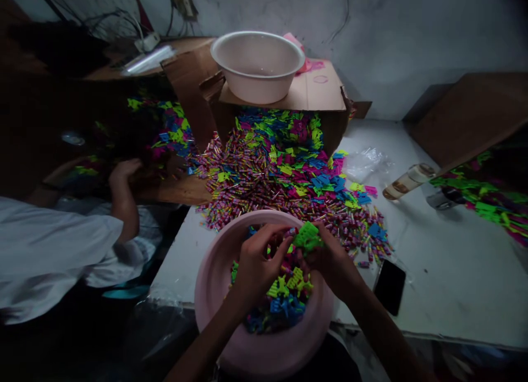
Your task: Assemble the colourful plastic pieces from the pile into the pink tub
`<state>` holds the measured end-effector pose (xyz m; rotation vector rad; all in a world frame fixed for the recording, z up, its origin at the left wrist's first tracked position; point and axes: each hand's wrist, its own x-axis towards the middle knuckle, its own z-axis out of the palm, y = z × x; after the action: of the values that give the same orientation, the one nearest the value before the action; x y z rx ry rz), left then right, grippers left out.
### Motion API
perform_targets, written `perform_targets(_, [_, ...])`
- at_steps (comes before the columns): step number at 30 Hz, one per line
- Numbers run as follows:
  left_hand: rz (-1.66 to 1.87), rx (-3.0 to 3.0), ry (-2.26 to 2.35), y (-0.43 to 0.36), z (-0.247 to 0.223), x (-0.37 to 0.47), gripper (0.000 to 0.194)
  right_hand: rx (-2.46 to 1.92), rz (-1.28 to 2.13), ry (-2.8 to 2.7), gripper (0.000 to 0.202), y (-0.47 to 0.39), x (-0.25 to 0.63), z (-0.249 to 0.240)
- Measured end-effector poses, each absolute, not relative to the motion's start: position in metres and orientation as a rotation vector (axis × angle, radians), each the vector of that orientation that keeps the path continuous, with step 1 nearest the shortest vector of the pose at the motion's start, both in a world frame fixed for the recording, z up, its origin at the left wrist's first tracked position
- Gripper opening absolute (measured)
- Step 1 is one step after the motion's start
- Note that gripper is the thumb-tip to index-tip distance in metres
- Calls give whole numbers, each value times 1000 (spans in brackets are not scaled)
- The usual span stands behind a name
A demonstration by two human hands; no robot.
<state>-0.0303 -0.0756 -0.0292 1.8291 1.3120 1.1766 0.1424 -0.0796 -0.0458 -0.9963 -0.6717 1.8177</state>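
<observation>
My left hand (260,255) is closed in a pinch on a small printed tube (292,231), whose end points to the right. My right hand (332,261) grips a bright green plastic piece (307,237) with cut-out shapes, close to the tube. Whether the two touch I cannot tell. Both hands are above a pink basin (212,294). Inside it lie yellow-green plastic pieces (289,283) and blue plastic pieces (284,310), with some pink ones between. My forearms hide part of the basin's contents.
Behind the basin spreads a heap of small printed tubes (251,184). Flat coloured pieces (289,134) spill from a cardboard box (330,90) with a white basin (258,88) on top. A phone (390,287) and a bottle (408,181) are at right; a co-worker's arm (124,200) is left.
</observation>
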Motion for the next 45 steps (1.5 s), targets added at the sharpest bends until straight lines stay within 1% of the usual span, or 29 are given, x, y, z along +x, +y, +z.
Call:
perform_targets(3, [1279,1915,1369,-74,-26,-30,12,-1000,1870,-688,36,-76,150,-50])
perform_targets(5, [1269,1901,1401,-74,-25,-30,11,-1044,1798,-761,44,-73,154,-53])
perform_targets(6, [1242,1894,1397,-73,-24,-31,11,-1072,1730,-816,44,-71,156,-54])
perform_targets(11, [1132,1941,1303,-70,-20,-35,14,-1198,1335,-1238,20,-68,161,-46])
perform_targets(16, [1149,2182,1233,-71,-14,-35,18,-1270,1104,-1529,18,-70,160,-35])
perform_targets(21, [1076,2358,1155,-72,-18,-43,23,-1269,875,-1739,9,-74,162,-35])
perform_targets(24, [926,2532,1087,-73,-25,-52,32,-1193,829,-1827,8,-75,162,-36])
perform_targets(27, [817,2676,1077,-74,-29,-61,40,-1150,804,-1845,11,-75,161,-38])
perform_targets(32, [752,2561,1033,-70,-32,-68,42,-1090,849,-1904,16,-75,164,-40])
perform_targets(36, [753,2516,985,-65,-26,-63,36,-1131,826,-1844,16,-79,162,-41])
perform_targets(40, [856,2342,1084,-64,-13,-48,25,-1229,846,-1708,12,-84,153,-42])
perform_targets(45, [1009,2108,1218,-71,-3,-38,16,-1221,870,-1621,12,-89,151,-40])
